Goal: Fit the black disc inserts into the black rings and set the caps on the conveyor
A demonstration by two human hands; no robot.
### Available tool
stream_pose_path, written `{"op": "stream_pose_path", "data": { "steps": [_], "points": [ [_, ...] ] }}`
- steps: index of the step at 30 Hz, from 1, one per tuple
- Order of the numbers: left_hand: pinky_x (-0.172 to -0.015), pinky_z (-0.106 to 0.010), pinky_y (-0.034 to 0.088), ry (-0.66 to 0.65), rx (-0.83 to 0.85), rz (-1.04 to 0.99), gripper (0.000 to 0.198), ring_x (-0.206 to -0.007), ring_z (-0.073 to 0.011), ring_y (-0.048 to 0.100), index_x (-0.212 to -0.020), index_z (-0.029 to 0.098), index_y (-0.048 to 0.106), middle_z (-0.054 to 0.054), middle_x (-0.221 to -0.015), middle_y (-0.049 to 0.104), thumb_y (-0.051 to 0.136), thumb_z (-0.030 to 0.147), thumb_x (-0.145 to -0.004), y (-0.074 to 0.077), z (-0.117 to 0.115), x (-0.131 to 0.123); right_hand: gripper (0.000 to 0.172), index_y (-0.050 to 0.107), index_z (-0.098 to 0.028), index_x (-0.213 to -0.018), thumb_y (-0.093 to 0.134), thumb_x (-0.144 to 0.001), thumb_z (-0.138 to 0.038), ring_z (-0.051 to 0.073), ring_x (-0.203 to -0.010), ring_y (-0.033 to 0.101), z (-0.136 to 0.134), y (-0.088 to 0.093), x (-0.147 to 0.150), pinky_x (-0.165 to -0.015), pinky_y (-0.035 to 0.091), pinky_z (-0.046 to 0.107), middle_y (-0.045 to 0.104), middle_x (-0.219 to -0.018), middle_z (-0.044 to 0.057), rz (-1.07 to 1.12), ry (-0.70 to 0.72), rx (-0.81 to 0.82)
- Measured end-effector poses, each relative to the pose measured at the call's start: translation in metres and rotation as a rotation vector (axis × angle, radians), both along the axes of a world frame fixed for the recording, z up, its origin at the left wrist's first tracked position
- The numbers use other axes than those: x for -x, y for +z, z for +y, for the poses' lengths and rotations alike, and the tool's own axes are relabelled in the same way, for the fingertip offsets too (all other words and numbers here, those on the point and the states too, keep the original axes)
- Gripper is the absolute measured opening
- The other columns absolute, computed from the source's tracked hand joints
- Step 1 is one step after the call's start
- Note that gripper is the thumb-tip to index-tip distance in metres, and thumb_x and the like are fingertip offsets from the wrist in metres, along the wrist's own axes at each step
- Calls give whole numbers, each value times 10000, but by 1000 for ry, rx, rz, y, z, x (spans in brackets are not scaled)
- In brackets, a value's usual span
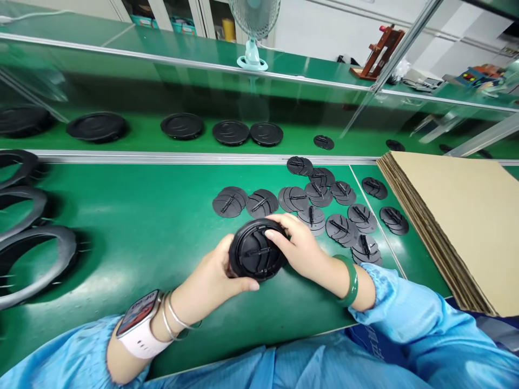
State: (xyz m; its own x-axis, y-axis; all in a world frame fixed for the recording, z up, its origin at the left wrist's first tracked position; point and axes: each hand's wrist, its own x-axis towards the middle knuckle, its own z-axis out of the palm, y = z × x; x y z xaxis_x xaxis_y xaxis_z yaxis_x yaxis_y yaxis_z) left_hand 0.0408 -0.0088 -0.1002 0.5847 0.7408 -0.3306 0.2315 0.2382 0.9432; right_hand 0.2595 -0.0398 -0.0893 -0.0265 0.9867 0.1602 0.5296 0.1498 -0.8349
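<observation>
Blue sleeve (421,316): on my right arm.
Round black part (257,253): in my hands, above green bench (141,216).
Rim (235,258): best hold; likely stiff, light, slick.
Left hand (225,273): cupped around it.
Right hand (295,244): clasping opposite edge.

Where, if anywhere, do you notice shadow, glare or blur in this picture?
Head view: a soft dark shadow lies right of the nearest black ring; head view: pale sheen on the green table, small bright highlight on the green bangle; head view: the held round part looks fairly sharp.
</observation>
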Motion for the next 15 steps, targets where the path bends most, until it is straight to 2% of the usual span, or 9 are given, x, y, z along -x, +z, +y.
{"op": "stream_pose_path", "data": {
  "steps": [4,10,15],
  "points": [
    [-921,-430,554,-47,-96,47,702,-1122,-327,654,-1241,264,516,-77,-1192,683,888,371,-655,-6,-1,6,74,638,-203,-1006,642,-932,-215,180,-975,563,2,-7,3,-888,472,339,612,-992,33,79,-21,63],
    [-867,-399,551,-89,-178,121,506,-1047,-284,658,-1228,231,498,-62,-1130,679,713,467,-836,-6,-2,6,128,606,-210,-906,706,-847,-156,168,-882,533,4,-10,8,-785,451,299,550,-908,2,133,-69,68],
    [-827,-382,534,-86,-208,156,435,-964,-256,646,-1176,209,508,-44,-1038,673,622,515,-888,-3,-1,3,128,571,-211,-841,690,-839,-164,172,-859,528,4,-10,10,-769,442,307,538,-876,-3,124,-114,73]
  ]
}}
